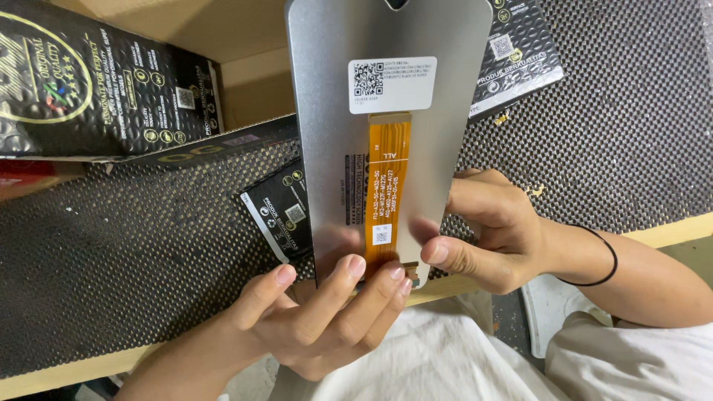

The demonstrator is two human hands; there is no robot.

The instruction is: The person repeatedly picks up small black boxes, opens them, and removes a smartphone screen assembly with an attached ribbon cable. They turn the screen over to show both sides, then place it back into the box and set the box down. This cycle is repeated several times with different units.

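A silver phone display panel (327,148) is held upright close to the camera, back side toward me. An orange flex ribbon (388,193) runs down its middle below a white sticker (392,84). My left hand (312,319) grips the panel's lower edge, fingertips on the back near the ribbon's end. My right hand (486,234) holds the lower right edge, thumb pressed on the back next to the ribbon. A black band circles my right wrist.
A dark perforated mat (631,126) covers the wooden bench. Black padded packages lie on it: a large one (96,82) at top left, one (278,215) behind the panel, another (520,52) at top right. A cardboard box (245,82) stands behind.
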